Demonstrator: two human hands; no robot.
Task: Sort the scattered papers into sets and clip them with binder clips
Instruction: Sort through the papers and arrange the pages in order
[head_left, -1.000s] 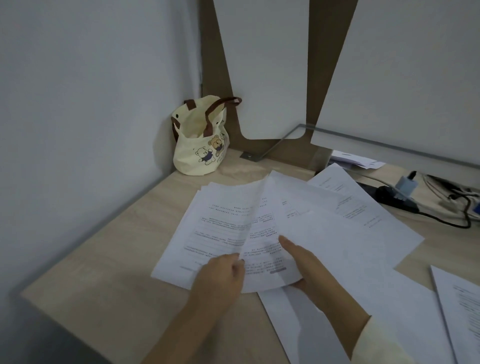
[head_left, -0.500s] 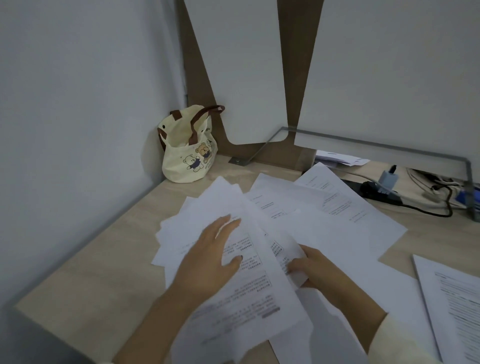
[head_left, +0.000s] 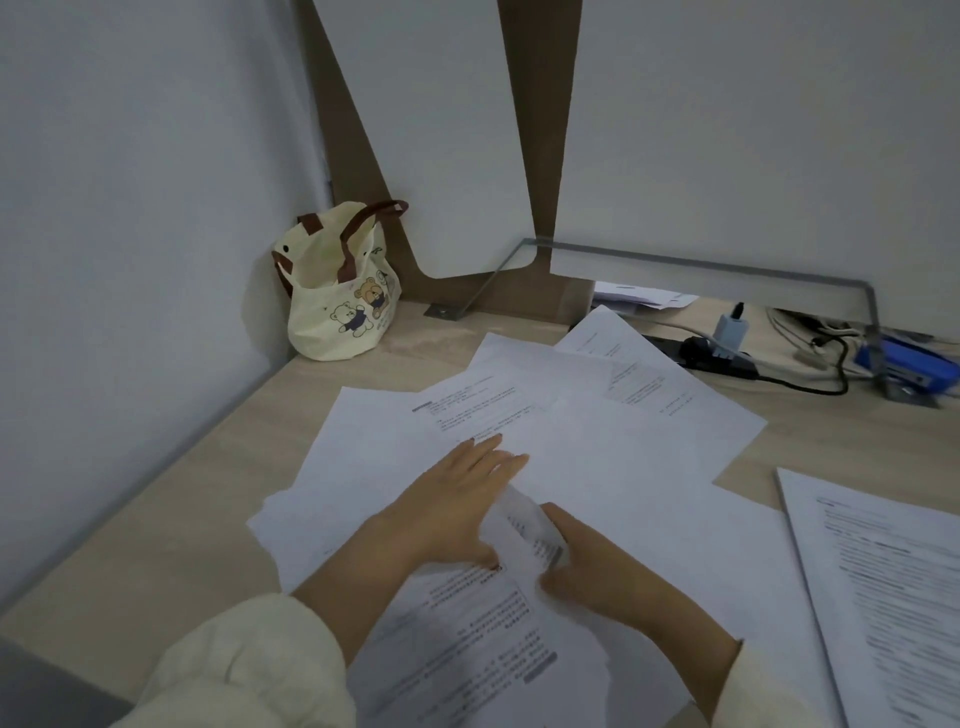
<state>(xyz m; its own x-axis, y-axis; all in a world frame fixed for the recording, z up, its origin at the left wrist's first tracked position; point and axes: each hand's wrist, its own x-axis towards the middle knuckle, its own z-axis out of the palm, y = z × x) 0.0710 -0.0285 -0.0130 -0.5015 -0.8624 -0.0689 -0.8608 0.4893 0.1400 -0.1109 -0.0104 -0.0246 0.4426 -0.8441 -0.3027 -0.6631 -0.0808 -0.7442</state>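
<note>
Desk (head_left: 171, 509), sorting under way | left hand (head_left: 452, 504), lifting a sheet a second ago, now presses flat, fingers straight, on the scattered papers (head_left: 623, 467) | right hand (head_left: 608, 582) pinches a curled sheet (head_left: 524, 527) | no sets formed, no clips visible | bear-print tote bag (head_left: 337, 317): contents hidden.

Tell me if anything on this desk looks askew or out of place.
The papers lie fanned at clashing angles across the desk, overlapping rather than squared. One bent sheet curls upward between the flat left hand and the right hand, which pinches it. Nothing looks torn or spilled.
</note>
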